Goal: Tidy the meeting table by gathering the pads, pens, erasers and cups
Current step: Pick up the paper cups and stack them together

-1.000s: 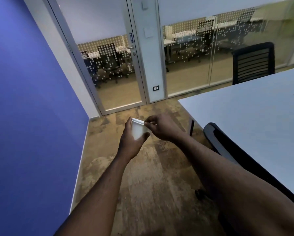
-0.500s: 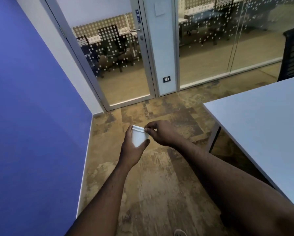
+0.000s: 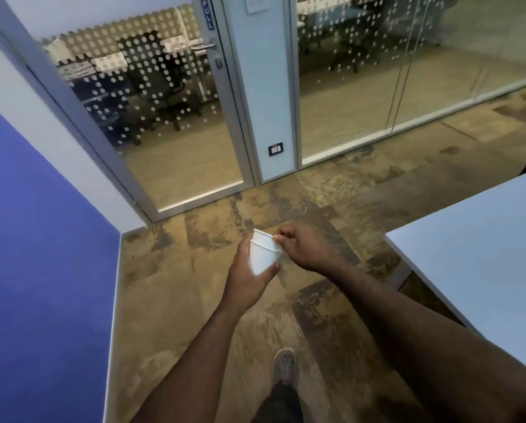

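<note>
Stacked white paper cups [image 3: 263, 253] are held out in front of me, above the floor. My left hand [image 3: 248, 276] wraps around the lower part of the stack from the left. My right hand [image 3: 301, 248] pinches the rim of the top cup with its fingertips. The white meeting table [image 3: 481, 239] lies to my right, and only its bare corner shows. No pads, pens or erasers are in view.
A glass door [image 3: 164, 117] marked PULL stands ahead, with glass partitions [image 3: 408, 71] to its right. A blue wall [image 3: 36, 270] runs along the left. My foot in a grey shoe [image 3: 284, 366] is on the patterned brown carpet [image 3: 194, 300].
I have walked toward the glass door, so the table and black chair have slid off to the right. Both hands keep their hold on the cups.
</note>
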`<state>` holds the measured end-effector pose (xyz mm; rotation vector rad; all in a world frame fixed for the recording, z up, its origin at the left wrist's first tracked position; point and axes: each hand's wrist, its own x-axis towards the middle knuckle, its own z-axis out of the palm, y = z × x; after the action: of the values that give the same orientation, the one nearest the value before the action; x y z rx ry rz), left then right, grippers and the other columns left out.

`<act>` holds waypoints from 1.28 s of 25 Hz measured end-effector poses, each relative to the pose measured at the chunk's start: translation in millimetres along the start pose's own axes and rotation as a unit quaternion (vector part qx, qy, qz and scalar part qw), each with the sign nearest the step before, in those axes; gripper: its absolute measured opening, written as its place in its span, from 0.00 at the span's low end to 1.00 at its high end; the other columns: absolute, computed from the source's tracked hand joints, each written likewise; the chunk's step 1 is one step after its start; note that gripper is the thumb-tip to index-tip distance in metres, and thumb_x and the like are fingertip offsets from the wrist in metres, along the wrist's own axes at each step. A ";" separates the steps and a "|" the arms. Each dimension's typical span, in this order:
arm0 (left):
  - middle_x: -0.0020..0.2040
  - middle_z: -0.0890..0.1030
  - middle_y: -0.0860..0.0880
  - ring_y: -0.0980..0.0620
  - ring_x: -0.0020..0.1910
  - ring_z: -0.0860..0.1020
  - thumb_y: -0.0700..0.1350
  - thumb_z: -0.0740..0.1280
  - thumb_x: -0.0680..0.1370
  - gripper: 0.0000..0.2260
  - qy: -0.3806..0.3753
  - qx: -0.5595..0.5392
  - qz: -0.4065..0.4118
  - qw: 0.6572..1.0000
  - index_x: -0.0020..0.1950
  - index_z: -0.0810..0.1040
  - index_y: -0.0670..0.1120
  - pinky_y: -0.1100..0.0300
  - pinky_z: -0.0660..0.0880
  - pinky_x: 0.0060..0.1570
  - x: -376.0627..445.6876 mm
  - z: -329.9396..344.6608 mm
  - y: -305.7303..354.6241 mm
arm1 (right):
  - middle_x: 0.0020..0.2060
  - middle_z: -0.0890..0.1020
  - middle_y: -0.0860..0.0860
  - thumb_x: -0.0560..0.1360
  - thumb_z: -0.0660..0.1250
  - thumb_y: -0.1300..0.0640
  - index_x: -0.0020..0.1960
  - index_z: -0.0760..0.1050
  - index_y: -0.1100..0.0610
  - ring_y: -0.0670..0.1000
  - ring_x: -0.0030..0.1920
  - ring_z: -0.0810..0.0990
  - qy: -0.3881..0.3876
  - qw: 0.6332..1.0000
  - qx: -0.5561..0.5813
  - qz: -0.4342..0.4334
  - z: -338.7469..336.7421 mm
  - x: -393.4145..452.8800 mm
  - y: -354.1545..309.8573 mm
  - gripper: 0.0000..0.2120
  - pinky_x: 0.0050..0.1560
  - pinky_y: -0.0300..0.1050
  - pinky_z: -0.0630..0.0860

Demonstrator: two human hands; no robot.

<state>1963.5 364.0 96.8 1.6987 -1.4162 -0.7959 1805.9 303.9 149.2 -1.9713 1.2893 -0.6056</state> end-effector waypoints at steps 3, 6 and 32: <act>0.64 0.73 0.54 0.54 0.58 0.74 0.53 0.76 0.69 0.37 -0.043 -0.013 0.019 0.999 0.73 0.61 0.55 0.62 0.74 0.49 105.9 10.3 -1.3 | 0.45 0.84 0.53 0.80 0.60 0.54 0.53 0.81 0.57 0.52 0.44 0.80 0.046 0.997 0.017 0.055 -12.0 77.0 19.4 0.12 0.43 0.44 0.74; 0.66 0.73 0.52 0.52 0.59 0.75 0.52 0.77 0.69 0.37 -0.107 -0.016 0.047 0.993 0.73 0.62 0.55 0.57 0.75 0.52 199.7 28.0 14.1 | 0.46 0.84 0.55 0.81 0.60 0.54 0.53 0.80 0.58 0.52 0.45 0.80 0.082 0.991 0.018 0.109 -41.3 143.4 39.1 0.12 0.45 0.45 0.74; 0.55 0.77 0.62 0.64 0.48 0.79 0.50 0.77 0.68 0.34 -0.616 -0.038 0.272 0.738 0.66 0.62 0.67 0.69 0.76 0.38 559.6 532.2 297.5 | 0.53 0.84 0.46 0.76 0.66 0.47 0.55 0.82 0.52 0.48 0.52 0.81 0.544 0.711 0.033 0.445 -408.8 262.5 360.4 0.13 0.51 0.41 0.74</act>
<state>1469.0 -299.6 89.3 0.4077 -2.4866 -1.6952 1409.9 -153.3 143.3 -0.5324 2.5716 -1.3007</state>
